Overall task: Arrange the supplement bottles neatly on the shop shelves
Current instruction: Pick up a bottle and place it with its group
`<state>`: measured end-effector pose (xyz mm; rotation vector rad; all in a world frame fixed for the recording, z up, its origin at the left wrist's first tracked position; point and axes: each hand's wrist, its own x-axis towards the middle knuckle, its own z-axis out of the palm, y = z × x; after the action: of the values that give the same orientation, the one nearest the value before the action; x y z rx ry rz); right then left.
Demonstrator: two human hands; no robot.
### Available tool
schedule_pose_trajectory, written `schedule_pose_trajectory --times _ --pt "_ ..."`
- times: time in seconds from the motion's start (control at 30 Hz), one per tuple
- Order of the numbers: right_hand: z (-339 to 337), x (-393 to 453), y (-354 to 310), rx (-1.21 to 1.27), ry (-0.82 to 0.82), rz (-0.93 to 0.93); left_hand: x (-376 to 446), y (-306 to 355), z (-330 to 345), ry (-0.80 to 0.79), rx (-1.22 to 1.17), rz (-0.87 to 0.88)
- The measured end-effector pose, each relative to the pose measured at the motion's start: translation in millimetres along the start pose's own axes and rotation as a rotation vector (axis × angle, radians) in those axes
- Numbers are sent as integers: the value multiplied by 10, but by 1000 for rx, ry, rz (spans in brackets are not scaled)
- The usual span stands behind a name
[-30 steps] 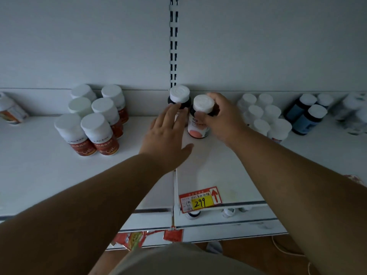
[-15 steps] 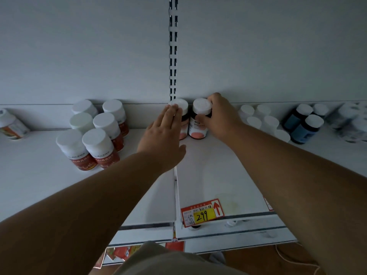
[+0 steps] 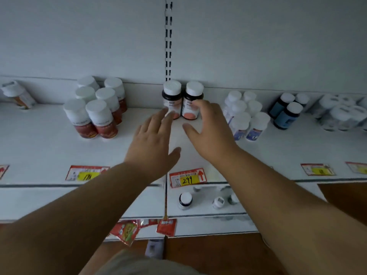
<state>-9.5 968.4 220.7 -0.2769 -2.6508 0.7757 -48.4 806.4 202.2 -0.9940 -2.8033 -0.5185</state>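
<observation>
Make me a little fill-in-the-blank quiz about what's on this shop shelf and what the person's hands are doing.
1. The two dark bottles with pink labels stand side by side against the shelf's ____ wall.
2. Both the left hand and the right hand hold ____.
3. The yellow price tag below the hands reads ____.
4. The red-labelled bottles form a group of ____.

Missing words: back; nothing; 299; six

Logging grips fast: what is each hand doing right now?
Left hand: open, holding nothing.
Right hand: open, holding nothing, just in front of the bottles.
</observation>
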Motion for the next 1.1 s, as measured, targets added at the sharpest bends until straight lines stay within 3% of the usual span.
schedule_pose_trajectory --times 0.13,0.23,0.47,0.6,0.73,0.9,1.0,1.1 --pt "-226 -253 -84 101 50 -131 -408 261 -78 77 -50 -57" --pt "-155 -685 -72 204 -48 -172 -994 478 104 28 -37 -153" --pt "-308 -1380 -102 365 -57 -112 -1565 714 62 5 20 -144" --pt "-196 -1795 -74 420 -79 -63 -1881 682 234 -30 -71 -146" --pt "429 -2251 455 337 -60 136 -1926 430 861 -199 -125 -21" --pt "1641 -2573 1159 189 -246 298 -2116 -100 1910 -347 -84 -48" --pt "2245 -2662 1700 120 -263 315 -2158 -240 2520 -383 -168 -95" --pt "2784 -2493 2065 133 -166 274 -2019 -437 2944 -319 -306 -183"
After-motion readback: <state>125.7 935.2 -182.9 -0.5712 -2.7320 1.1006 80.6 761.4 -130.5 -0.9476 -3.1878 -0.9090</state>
